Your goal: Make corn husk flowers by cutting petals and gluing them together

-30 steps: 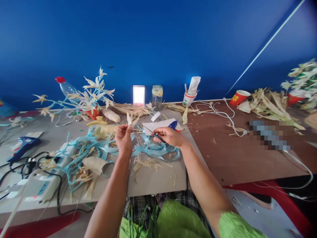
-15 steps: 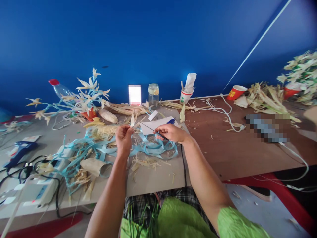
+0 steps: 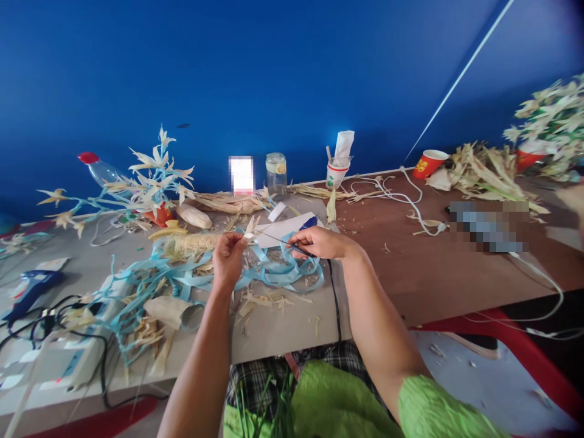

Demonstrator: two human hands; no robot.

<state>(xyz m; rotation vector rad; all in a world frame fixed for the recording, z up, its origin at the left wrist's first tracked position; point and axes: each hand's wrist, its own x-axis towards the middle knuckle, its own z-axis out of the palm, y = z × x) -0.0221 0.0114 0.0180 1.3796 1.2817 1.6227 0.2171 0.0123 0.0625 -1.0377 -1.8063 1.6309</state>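
One pale husk [image 3: 250, 227] sits pinched at its lower end in the left hand [image 3: 228, 254], apparently so its tips stand clear, while the right hand [image 3: 323, 242], apart from the left near blue ribbon [image 3: 286, 277], is clamped on dark scissors [image 3: 299, 249] angled to point the blades at it.

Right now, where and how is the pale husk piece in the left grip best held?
Probably by its lower end, from the left, where the left grip pinches it: the pale husk piece rises to pointed tips above, and the right grip holds a slim dark tool towards it from the right.
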